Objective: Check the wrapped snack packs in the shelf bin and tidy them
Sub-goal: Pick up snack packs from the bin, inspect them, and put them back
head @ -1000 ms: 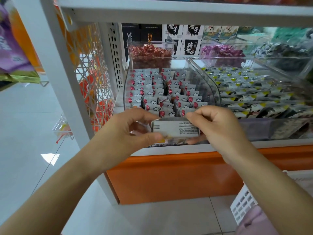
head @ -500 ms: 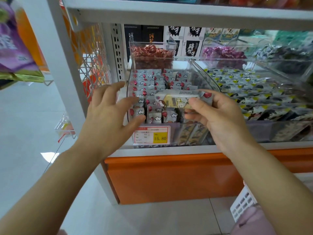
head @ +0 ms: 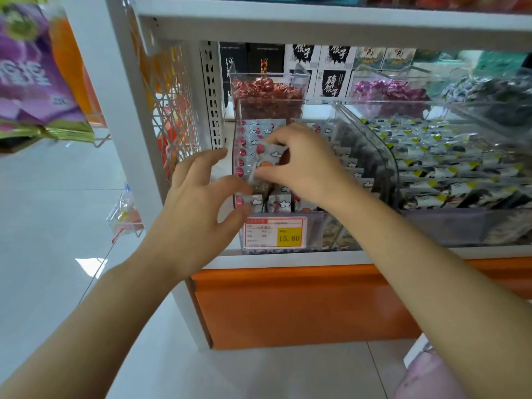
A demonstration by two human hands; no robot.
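Two hands at clear shelf bin, head view: right hand pinches one snack pack between thumb and fingertips, just above rows of wrapped packs standing in bin; left hand spread, fingers loose, holding nothing, thumb near bin's front left corner. Price tag on bin front. Neighbouring bin of yellow-marked packs to right.

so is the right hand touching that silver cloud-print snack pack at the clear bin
Touching. The head view shows the right hand pinching the silver cloud-print snack pack between thumb and fingers.
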